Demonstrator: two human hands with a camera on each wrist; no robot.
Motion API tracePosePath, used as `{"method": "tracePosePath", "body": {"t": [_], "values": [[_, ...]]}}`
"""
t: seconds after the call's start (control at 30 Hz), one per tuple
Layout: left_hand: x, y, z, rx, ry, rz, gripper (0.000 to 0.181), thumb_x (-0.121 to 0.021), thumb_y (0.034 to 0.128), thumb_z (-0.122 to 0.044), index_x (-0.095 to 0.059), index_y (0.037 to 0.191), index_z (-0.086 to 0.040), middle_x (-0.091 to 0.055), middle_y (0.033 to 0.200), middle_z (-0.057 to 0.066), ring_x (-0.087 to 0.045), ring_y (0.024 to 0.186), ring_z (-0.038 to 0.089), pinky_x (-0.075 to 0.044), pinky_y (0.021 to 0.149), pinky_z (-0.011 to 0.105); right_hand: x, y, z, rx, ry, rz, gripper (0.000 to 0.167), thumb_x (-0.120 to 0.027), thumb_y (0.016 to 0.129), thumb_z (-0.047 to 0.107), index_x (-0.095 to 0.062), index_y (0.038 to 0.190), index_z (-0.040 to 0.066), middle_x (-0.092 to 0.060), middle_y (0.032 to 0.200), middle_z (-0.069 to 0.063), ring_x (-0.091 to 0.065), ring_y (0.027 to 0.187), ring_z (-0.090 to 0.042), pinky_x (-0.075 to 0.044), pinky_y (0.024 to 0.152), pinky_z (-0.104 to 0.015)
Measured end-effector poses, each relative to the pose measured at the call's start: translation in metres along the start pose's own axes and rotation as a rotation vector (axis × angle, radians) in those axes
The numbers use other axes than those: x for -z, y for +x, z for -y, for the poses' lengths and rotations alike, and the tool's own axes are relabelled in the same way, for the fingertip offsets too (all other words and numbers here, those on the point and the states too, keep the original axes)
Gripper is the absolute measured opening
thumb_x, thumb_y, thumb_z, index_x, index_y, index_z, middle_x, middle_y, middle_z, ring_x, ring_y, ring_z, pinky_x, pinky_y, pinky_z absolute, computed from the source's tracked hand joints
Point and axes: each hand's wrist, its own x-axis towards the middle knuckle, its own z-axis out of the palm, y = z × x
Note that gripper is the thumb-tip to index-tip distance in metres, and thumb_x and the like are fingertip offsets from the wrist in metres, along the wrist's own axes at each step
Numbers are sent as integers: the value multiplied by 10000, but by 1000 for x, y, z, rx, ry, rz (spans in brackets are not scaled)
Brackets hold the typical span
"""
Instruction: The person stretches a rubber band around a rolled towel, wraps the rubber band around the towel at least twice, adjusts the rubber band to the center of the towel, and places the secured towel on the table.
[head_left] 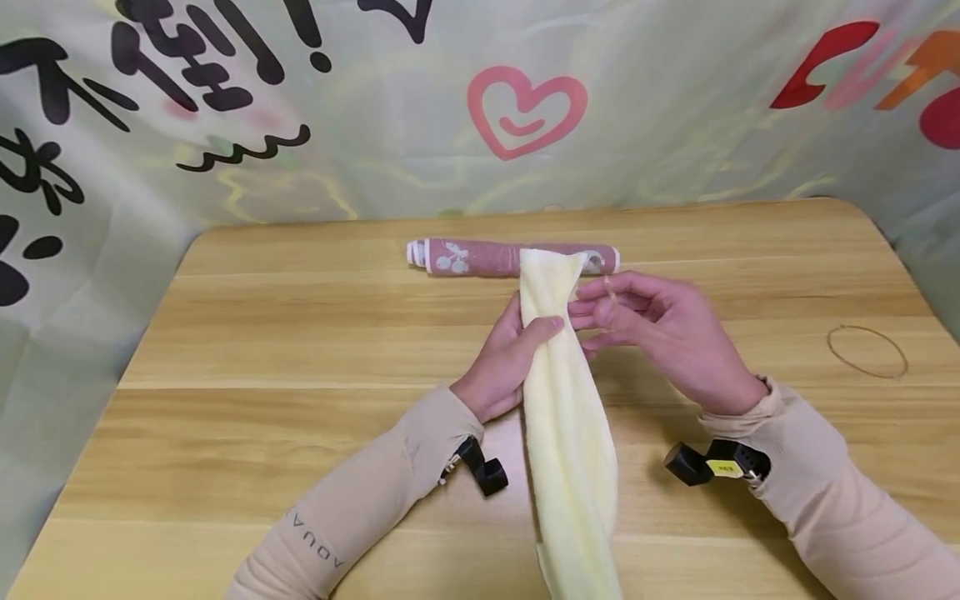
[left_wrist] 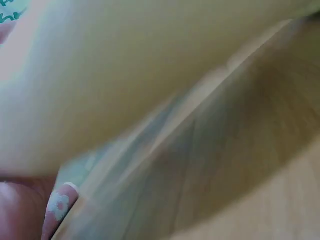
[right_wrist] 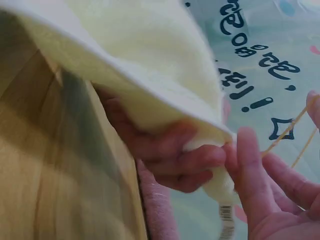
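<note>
A long, pale yellow towel [head_left: 570, 400] is gathered lengthwise, its upper end above my left hand [head_left: 517, 350]. That hand grips the towel near this end, thumb across the front and fingers behind. In the right wrist view its curled fingers [right_wrist: 185, 155] wrap the towel, and a printed label [right_wrist: 227, 220] hangs below. My right hand [head_left: 667, 329] is close beside the towel's right edge, fingertips at the fabric. A thin tan rubber band [right_wrist: 285, 132] is hooked and stretched across its fingers. In the left wrist view the blurred towel [left_wrist: 125, 65] covers most of the hand.
A rolled purple-pink cloth [head_left: 480, 258] with a white pattern lies across the back of the wooden table [head_left: 300, 350], behind the towel's upper end. Another rubber band [head_left: 867, 352] lies loose at the right. A printed curtain [head_left: 390, 117] hangs behind the table.
</note>
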Motion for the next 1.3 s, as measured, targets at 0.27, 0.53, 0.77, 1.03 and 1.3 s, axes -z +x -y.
{"method": "tracePosePath", "body": {"t": [0.27,0.53,0.77,1.03,1.3], "values": [[2,1,6,55,9,-32,420,-397,1046,-285,-306,1452,-223,-535,1114,40,-597,934,168,-581,796,298,-12,7,-8,-46,-106,10,362,-673,1011,152,-598,1317,-27,-791,1064,-8,-782,918,-132,-652,845,-319],[7,-1,8,47,32,53,546,-585,981,-70,-312,1429,-222,-630,1086,39,-666,870,144,-600,806,278,-17,10,-4,-32,-114,31,336,-556,1077,210,-582,1320,-20,-779,1130,-84,-768,986,-138,-659,817,-345],[11,-4,7,77,24,-21,453,-432,979,-170,-343,1420,-122,-588,1038,44,-643,763,152,-583,725,284,-12,13,-10,-23,-150,-42,310,-657,1021,158,-581,1279,6,-759,1051,19,-764,932,-151,-657,748,-347],[12,-6,7,61,56,-90,391,-436,1093,-366,-436,1377,-98,-615,894,60,-611,727,144,-566,663,265,0,20,-24,-35,-169,-59,326,-675,1009,157,-554,1260,-11,-731,1037,-31,-764,875,-236,-656,723,-464],[15,-2,8,-36,122,-184,433,-486,1097,-354,-299,1463,-216,-625,1056,119,-712,789,188,-626,643,317,6,25,-29,-68,-187,-108,360,-721,981,179,-553,1253,12,-671,1087,4,-771,898,-196,-658,683,-415]]}}
